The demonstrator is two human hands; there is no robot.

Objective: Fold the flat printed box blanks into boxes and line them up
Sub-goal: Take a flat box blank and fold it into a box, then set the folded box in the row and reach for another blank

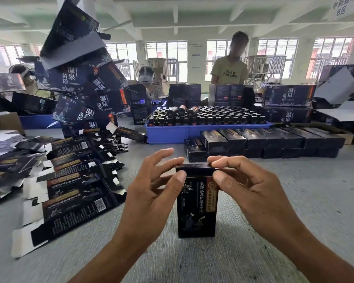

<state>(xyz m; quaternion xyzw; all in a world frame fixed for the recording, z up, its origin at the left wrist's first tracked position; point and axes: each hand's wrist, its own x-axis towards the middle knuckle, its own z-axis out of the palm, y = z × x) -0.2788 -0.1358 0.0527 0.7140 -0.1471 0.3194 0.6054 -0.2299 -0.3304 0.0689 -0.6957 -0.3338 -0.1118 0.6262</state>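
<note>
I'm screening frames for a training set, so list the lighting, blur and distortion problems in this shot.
Head view: the windows behind are blown out by daylight; wide-angle distortion bends the ceiling beams and tilts the stack of large cartons at left; the frame's edges smear, blurring the table; the box pinched by the left hand and right hand is sharp, its print readable.

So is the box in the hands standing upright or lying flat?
Upright. The box stands on its lower end on the table, and both hands pinch its top flap.
</note>
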